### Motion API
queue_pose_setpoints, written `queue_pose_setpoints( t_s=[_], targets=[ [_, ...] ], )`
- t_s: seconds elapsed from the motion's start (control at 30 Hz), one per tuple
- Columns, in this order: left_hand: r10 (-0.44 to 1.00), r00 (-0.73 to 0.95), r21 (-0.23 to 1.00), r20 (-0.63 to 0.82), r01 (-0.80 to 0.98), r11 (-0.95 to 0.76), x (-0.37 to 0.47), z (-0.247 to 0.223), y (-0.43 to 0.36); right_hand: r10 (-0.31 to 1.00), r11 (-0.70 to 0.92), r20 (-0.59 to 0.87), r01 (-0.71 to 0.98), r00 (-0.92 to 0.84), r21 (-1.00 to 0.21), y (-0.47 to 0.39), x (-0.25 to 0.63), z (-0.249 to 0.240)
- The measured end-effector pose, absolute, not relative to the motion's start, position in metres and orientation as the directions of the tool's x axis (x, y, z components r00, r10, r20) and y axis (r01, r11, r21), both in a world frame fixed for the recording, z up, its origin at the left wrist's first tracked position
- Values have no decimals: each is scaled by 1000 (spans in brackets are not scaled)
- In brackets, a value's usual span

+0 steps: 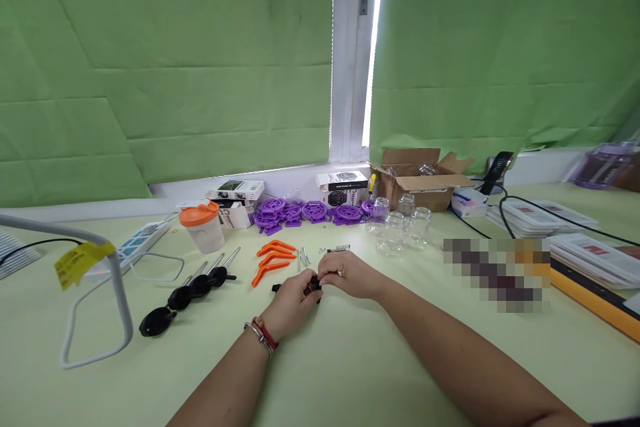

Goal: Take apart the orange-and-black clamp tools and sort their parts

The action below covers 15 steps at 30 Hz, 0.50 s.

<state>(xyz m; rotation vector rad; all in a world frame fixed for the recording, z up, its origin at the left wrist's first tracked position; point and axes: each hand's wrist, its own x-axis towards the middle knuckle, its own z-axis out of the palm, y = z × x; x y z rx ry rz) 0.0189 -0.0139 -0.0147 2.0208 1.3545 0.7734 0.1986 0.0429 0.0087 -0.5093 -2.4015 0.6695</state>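
Near the middle of the table, my left hand [293, 303] is wrapped round a small black part [314, 284]. The fingers of my right hand [345, 273] are pinched together at the right side of that part; what lies between them is too small to make out. Just beyond my hands are a spring [342, 248] and several metal screws [303, 258]. Orange handles [273, 267] lie to the left of these. Further left, black round pieces with metal rods [201, 285] rest in a slanting row.
Purple wheel-like parts [315, 211], clear jars [394, 230] and an open cardboard box [425, 187] line the back. A shaker cup with orange lid [204, 227] and a grey metal frame [120, 300] stand left. Stacked cards [595, 257] and cables are at right.
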Motion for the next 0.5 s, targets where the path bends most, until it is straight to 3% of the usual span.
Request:
queue_pose_setpoints(
  t_s=[0.37, 0.5],
  targets=[
    [937, 308, 731, 163, 600, -324, 19, -17, -14, 555, 749, 399, 229, -730, -622, 41, 198, 7],
    [946, 256, 704, 197, 635, -319, 11, -11, -12, 739, 498, 257, 249, -623, -831, 42, 190, -6]
  ],
)
